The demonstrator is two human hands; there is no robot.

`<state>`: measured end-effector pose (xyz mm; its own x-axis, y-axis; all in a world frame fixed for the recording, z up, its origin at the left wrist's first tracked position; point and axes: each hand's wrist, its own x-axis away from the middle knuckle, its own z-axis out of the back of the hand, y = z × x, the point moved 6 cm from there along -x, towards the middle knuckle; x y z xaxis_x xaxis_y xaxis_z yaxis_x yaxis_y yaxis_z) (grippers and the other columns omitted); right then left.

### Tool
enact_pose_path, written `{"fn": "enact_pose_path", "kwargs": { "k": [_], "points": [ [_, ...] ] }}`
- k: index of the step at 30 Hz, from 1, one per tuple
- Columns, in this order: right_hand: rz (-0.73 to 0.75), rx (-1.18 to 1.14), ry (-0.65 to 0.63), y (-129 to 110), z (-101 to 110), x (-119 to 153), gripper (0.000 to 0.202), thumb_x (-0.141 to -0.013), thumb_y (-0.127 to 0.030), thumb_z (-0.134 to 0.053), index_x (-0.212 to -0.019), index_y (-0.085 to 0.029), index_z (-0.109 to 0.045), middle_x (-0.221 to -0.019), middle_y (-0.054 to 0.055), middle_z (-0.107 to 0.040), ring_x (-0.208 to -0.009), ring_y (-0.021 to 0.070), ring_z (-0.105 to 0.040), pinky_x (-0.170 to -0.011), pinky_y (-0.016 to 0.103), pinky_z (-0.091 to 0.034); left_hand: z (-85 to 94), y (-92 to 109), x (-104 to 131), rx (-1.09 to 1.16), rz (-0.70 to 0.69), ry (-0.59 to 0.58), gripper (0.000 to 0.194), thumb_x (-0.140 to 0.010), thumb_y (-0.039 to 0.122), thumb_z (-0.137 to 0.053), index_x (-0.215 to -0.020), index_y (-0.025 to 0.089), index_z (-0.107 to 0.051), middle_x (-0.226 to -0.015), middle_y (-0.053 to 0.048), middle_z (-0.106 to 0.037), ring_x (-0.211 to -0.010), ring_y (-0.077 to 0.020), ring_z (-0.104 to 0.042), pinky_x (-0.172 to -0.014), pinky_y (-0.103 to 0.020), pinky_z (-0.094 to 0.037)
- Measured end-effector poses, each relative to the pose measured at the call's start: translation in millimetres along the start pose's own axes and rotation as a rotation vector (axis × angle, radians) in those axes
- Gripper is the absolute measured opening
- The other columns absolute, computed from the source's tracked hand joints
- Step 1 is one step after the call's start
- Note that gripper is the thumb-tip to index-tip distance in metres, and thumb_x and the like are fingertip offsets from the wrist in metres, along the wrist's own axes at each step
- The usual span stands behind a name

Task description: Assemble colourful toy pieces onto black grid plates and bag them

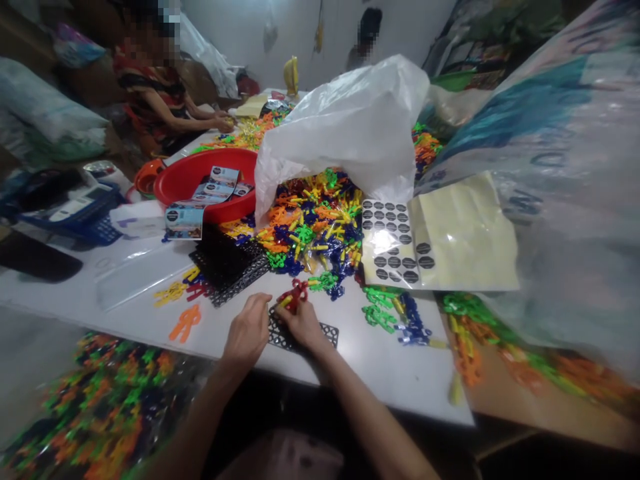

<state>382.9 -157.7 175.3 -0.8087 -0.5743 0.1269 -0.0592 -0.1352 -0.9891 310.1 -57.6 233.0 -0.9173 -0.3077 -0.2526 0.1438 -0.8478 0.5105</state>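
My right hand (303,325) has its fingers closed on a small red plastic figure (299,291) with a yellow part on it. It rests over a black perforated plastic piece (329,335) lying at the table's front. Close by on the left, my left hand (249,328) has its fingers curled together at that piece's left end; whatever they hold, if anything, is hidden. Just beyond my hands spreads a heap of similar figures (315,227) in orange, green, blue and yellow. More black perforated pieces (233,267) are stacked to the left.
A large white plastic bag (345,120) opens over the heap. Beside it lies a sheet of round black stickers (387,233). A red basin (210,163) holds printed cards (223,179). At left is a blue basket (95,223); a co-worker (155,107) sits behind. A bulky sack (565,167) stands right.
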Motion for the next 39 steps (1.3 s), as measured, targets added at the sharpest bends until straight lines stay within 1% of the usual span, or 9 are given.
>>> {"fn": "enact_pose_path", "kwargs": {
  "k": [9,13,16,21,25,28,34,37,39],
  "points": [
    [0.213,0.563,-0.061,6.2,-14.6,-10.6,0.010,-0.080,-0.015,-0.053,-0.089,-0.017,-0.058,-0.084,0.004,-0.061,-0.072,0.0159,-0.055,-0.066,0.025,-0.043,-1.9,1.4,5.6,0.008,-0.082,0.122,0.030,-0.094,0.019,-0.032,-0.113,0.014,-0.055,-0.103,-0.011,-0.065,-0.100,-0.0191,-0.062,-0.087,-0.033,-0.052],
    [0.244,0.853,-0.125,6.9,-25.2,-7.3,0.018,-0.088,-0.017,-0.044,-0.101,-0.017,-0.057,-0.095,0.007,-0.060,-0.079,0.0173,-0.056,-0.068,0.026,-0.043,-3.2,2.2,7.3,0.069,-0.067,0.052,0.037,-0.090,0.027,-0.044,-0.124,0.014,-0.050,-0.114,-0.012,-0.063,-0.108,-0.0205,-0.060,-0.093,-0.033,-0.050],
    [0.213,0.942,-0.167,3.7,-33.8,-13.9,0.019,-0.091,-0.022,-0.044,-0.103,-0.017,-0.057,-0.097,0.007,-0.060,-0.079,0.0176,-0.057,-0.067,0.026,-0.042,4.7,-4.0,-3.7,0.026,0.072,0.048,0.052,-0.086,0.037,-0.052,-0.131,0.013,-0.044,-0.121,-0.014,-0.060,-0.112,-0.0248,-0.058,-0.095,-0.037,-0.049],
    [0.285,0.877,-0.379,-29.9,-17.3,-45.1,0.016,-0.087,-0.021,-0.055,-0.100,-0.015,-0.060,-0.094,0.006,-0.064,-0.080,0.0169,-0.059,-0.071,0.025,-0.043,5.9,-3.2,-17.7,-0.096,0.158,-0.066,0.035,-0.093,0.028,-0.037,-0.121,0.018,-0.057,-0.106,-0.010,-0.066,-0.097,-0.0243,-0.064,-0.085,-0.037,-0.051],
    [0.299,1.085,-0.047,-75.3,15.7,-99.5,0.022,-0.090,-0.020,-0.048,-0.110,-0.014,-0.055,-0.106,0.012,-0.061,-0.092,0.0218,-0.058,-0.076,0.030,-0.044,1.4,-1.5,-6.7,-0.156,0.156,-0.028,0.036,-0.093,0.027,-0.035,-0.120,0.018,-0.057,-0.104,-0.011,-0.066,-0.088,-0.0246,-0.066,-0.074,-0.035,-0.052],
    [0.265,1.196,0.000,-83.5,12.6,-122.5,0.026,-0.090,-0.010,-0.040,-0.110,-0.013,-0.056,-0.108,0.014,-0.061,-0.091,0.0212,-0.059,-0.074,0.029,-0.043,4.9,-6.4,-4.5,-0.116,0.134,-0.035,0.036,-0.093,0.027,-0.035,-0.120,0.016,-0.056,-0.105,-0.011,-0.066,-0.093,-0.0236,-0.066,-0.078,-0.035,-0.053],
    [0.307,0.728,0.052,-83.4,43.6,-79.1,0.014,-0.083,-0.022,-0.054,-0.091,-0.015,-0.063,-0.082,0.004,-0.065,-0.070,0.0146,-0.057,-0.064,0.024,-0.040,48.7,11.1,-61.2,-0.095,-0.050,0.133,0.045,-0.086,0.028,-0.051,-0.128,0.014,-0.049,-0.136,-0.017,-0.048,-0.129,-0.0283,-0.043,-0.106,-0.044,-0.037],
    [0.224,0.367,-0.042,-90.7,69.0,-50.4,0.016,-0.079,-0.028,-0.056,-0.082,-0.015,-0.065,-0.069,0.000,-0.062,-0.061,0.0123,-0.054,-0.058,0.023,-0.039,36.5,36.2,-96.9,-0.048,-0.174,-0.123,0.033,-0.080,0.021,-0.055,-0.113,0.019,-0.060,-0.116,-0.012,-0.063,-0.113,-0.0274,-0.056,-0.101,-0.045,-0.038],
    [0.163,0.142,-0.030,-92.3,83.9,-38.3,0.022,-0.079,-0.034,-0.057,-0.089,-0.015,-0.065,-0.068,-0.001,-0.061,-0.061,0.0123,-0.054,-0.057,0.023,-0.041,22.6,43.7,-106.7,0.115,-0.105,-0.267,0.020,-0.081,0.026,-0.054,-0.097,0.019,-0.064,-0.090,-0.006,-0.069,-0.088,-0.0229,-0.064,-0.086,-0.038,-0.047]
  ]
}}
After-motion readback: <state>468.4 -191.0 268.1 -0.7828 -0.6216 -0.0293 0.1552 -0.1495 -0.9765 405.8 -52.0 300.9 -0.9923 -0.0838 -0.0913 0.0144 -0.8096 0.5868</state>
